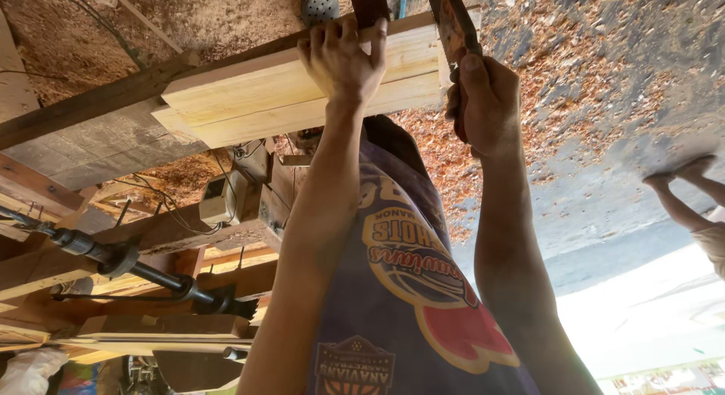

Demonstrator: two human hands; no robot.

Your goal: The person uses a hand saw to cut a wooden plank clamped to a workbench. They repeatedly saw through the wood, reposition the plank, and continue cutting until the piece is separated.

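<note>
My left hand (341,59) lies on a stack of pale wooden planks (257,100), with the fingers hooked over its far edge. The planks rest across a dark wooden beam (91,104). My right hand (483,104) is closed round the handle of a dark, rusty flat-bladed tool (451,21) that looks like a hand saw. The tool stands at the right end of the planks. Both forearms reach up from the bottom of the view, over my printed purple shirt (408,289).
Sawdust and wood shavings (574,70) cover the ground. A black metal rod with a drill-like bit (136,263) lies at the left among wooden frame parts. A small switch box with wires (219,202) hangs under the planks. Another person's feet (680,172) stand at the right.
</note>
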